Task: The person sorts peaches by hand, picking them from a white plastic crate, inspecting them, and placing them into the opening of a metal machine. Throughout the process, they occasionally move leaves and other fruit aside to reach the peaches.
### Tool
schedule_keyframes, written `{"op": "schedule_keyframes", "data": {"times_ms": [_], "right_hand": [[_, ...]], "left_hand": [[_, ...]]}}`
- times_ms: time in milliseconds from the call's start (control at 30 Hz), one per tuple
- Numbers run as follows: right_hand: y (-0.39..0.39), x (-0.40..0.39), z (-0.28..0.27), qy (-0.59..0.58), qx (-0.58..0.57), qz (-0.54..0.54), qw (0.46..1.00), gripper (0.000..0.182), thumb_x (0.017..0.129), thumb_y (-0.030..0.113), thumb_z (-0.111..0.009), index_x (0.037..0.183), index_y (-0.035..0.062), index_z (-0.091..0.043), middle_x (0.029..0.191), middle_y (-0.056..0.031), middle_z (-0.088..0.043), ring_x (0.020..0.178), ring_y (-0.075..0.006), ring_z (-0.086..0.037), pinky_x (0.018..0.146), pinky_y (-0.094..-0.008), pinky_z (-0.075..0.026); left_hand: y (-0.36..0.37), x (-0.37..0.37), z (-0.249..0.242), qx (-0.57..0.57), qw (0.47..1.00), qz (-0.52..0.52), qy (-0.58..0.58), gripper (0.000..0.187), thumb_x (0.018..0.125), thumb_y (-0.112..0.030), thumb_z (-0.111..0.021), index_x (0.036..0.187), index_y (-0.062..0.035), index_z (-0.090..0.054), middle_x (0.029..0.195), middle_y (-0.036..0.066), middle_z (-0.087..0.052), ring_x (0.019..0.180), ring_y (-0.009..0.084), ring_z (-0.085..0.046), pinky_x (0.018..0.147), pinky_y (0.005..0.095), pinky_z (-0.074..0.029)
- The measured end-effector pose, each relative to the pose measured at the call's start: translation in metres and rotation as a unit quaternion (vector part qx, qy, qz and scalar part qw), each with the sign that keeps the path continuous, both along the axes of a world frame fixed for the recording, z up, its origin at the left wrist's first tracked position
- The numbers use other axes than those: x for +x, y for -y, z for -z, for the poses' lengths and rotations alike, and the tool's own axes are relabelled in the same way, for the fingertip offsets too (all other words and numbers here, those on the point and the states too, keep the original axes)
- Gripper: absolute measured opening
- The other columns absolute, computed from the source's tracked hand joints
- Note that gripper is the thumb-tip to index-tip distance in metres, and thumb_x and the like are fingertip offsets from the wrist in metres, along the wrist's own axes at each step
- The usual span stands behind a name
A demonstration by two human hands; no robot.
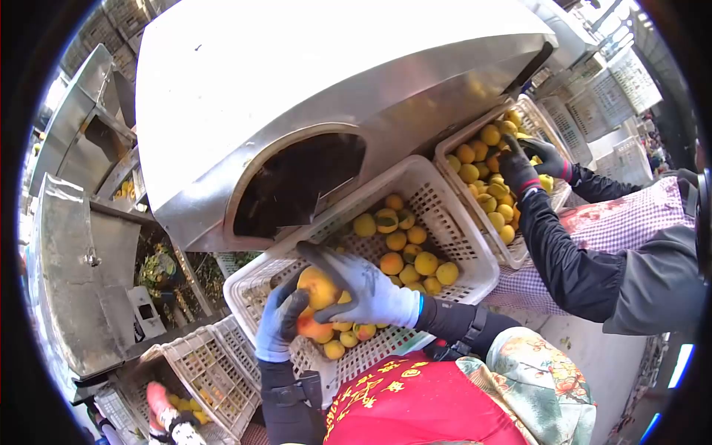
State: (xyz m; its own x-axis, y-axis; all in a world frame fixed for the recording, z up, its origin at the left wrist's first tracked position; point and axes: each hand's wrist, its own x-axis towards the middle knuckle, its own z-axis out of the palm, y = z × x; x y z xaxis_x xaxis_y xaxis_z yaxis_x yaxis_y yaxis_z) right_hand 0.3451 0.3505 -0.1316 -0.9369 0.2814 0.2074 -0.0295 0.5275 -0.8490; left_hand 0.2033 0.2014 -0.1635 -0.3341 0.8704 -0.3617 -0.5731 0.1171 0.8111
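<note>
Both my hands wear light blue gloves with dark fingertips and are over the near side of a white crate (486, 259). My right hand (367, 289) has its fingers curled round a yellow-orange fruit (319, 287). Just to its left, my left hand (283, 317) grips a redder fruit (311, 325), partly hidden by the fingers. Below and beyond them, more yellow fruits (426, 263) lie in the crate, in two loose groups.
A metal machine (297, 89) with a dark opening stands behind the crate. At the right, a co-worker's gloved hands (523, 163) are over another fruit-filled crate (512, 256). Another crate (208, 371) with fruit is at lower left, near a person's hand (157, 404).
</note>
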Motion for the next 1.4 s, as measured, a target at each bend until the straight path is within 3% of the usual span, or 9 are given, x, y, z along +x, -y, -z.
{"op": "schedule_keyframes", "data": {"times_ms": [200, 500, 833, 967, 1100, 1267, 1333, 1367, 1400], "right_hand": [[0.010, -0.002, -0.022, -0.028, 0.049, 0.123, 0.991, 0.086, 0.067, 0.024, -0.078, 0.140, 0.0035, -0.035, 0.126, -0.0205, -0.052, 0.111, -0.0365, -0.054, 0.095, -0.0448, -0.040], [-0.005, -0.063, 0.031, -0.108, 0.215, 0.317, 0.917, 0.082, 0.071, 0.042, -0.072, 0.130, -0.0049, -0.040, 0.124, -0.0261, -0.049, 0.115, -0.0421, -0.047, 0.106, -0.0577, -0.026], [-0.025, -0.127, 0.034, -0.032, 0.271, 0.371, 0.888, 0.085, 0.073, 0.041, -0.070, 0.136, -0.0033, -0.035, 0.135, -0.0262, -0.039, 0.126, -0.0456, -0.033, 0.107, -0.0579, -0.020], [-0.038, -0.098, -0.002, -0.120, 0.271, 0.359, 0.885, 0.078, 0.080, 0.033, -0.068, 0.142, 0.0026, -0.032, 0.144, -0.0239, -0.033, 0.132, -0.0465, -0.031, 0.106, -0.0625, -0.022], [-0.035, -0.033, -0.086, -0.339, -0.299, 0.184, 0.873, 0.056, 0.083, 0.009, -0.066, 0.132, -0.0070, -0.043, 0.127, -0.0202, -0.054, 0.104, -0.0306, -0.062, 0.086, -0.0366, -0.053], [-0.041, 0.005, -0.128, -0.525, -0.360, 0.100, 0.765, 0.061, 0.085, 0.011, -0.067, 0.135, -0.0083, -0.038, 0.135, -0.0195, -0.047, 0.113, -0.0246, -0.057, 0.094, -0.0355, -0.050], [-0.041, 0.012, -0.107, -0.168, 0.250, 0.096, 0.949, 0.097, 0.069, 0.042, -0.077, 0.141, -0.0037, -0.031, 0.138, -0.0244, -0.040, 0.119, -0.0364, -0.048, 0.099, -0.0466, -0.038], [-0.014, 0.003, -0.083, -0.048, 0.226, 0.130, 0.964, 0.105, 0.061, 0.048, -0.078, 0.140, -0.0022, -0.032, 0.138, -0.0266, -0.038, 0.123, -0.0419, -0.040, 0.106, -0.0501, -0.027], [-0.002, -0.005, -0.047, -0.008, 0.218, 0.134, 0.967, 0.105, 0.061, 0.051, -0.078, 0.141, 0.0006, -0.032, 0.137, -0.0261, -0.038, 0.127, -0.0423, -0.035, 0.107, -0.0505, -0.024]], "left_hand": [[-0.017, -0.010, -0.051, 0.031, 0.957, -0.017, -0.287, 0.074, 0.068, -0.004, -0.080, 0.133, 0.0035, -0.047, 0.122, 0.011, -0.060, 0.106, 0.0161, -0.058, 0.092, 0.0300, -0.047], [-0.011, 0.005, 0.015, -0.005, 0.944, -0.189, -0.270, 0.038, 0.095, -0.021, -0.049, 0.123, 0.0039, -0.056, 0.128, 0.014, -0.056, 0.111, 0.0215, -0.057, 0.094, 0.0328, -0.045], [-0.006, 0.007, 0.028, 0.097, 0.922, -0.225, 0.301, 0.044, 0.095, -0.031, -0.051, 0.128, -0.0022, -0.051, 0.121, 0.015, -0.059, 0.115, 0.0256, -0.053, 0.101, 0.0429, -0.041], [-0.013, 0.017, 0.028, 0.156, 0.938, -0.208, 0.228, 0.048, 0.093, -0.032, -0.052, 0.132, -0.0041, -0.046, 0.132, 0.015, -0.051, 0.125, 0.0312, -0.045, 0.103, 0.0503, -0.037], [-0.016, 0.010, 0.022, 0.206, 0.858, -0.166, 0.440, 0.050, 0.092, -0.041, -0.053, 0.129, -0.0071, -0.049, 0.133, 0.015, -0.051, 0.126, 0.0323, -0.045, 0.097, 0.0488, -0.044], [-0.026, 0.022, 0.011, 0.173, 0.884, -0.049, 0.431, 0.060, 0.092, -0.055, -0.044, 0.131, -0.0097, -0.047, 0.130, 0.017, -0.053, 0.117, 0.0335, -0.054, 0.088, 0.0483, -0.049], [-0.033, 0.023, 0.000, 0.115, 0.895, -0.106, 0.419, 0.062, 0.093, -0.054, -0.044, 0.134, -0.0071, -0.043, 0.130, 0.016, -0.053, 0.114, 0.0323, -0.056, 0.093, 0.0475, -0.047], [-0.033, 0.032, -0.014, 0.118, 0.988, -0.070, 0.065, 0.061, 0.093, -0.053, -0.044, 0.133, -0.0071, -0.044, 0.130, 0.012, -0.054, 0.116, 0.0291, -0.055, 0.100, 0.0459, -0.042], [-0.039, 0.029, -0.008, 0.123, 0.962, -0.084, 0.229, 0.060, 0.093, -0.053, -0.045, 0.133, -0.0081, -0.045, 0.130, 0.011, -0.054, 0.117, 0.0273, -0.054, 0.102, 0.0447, -0.041]]}}
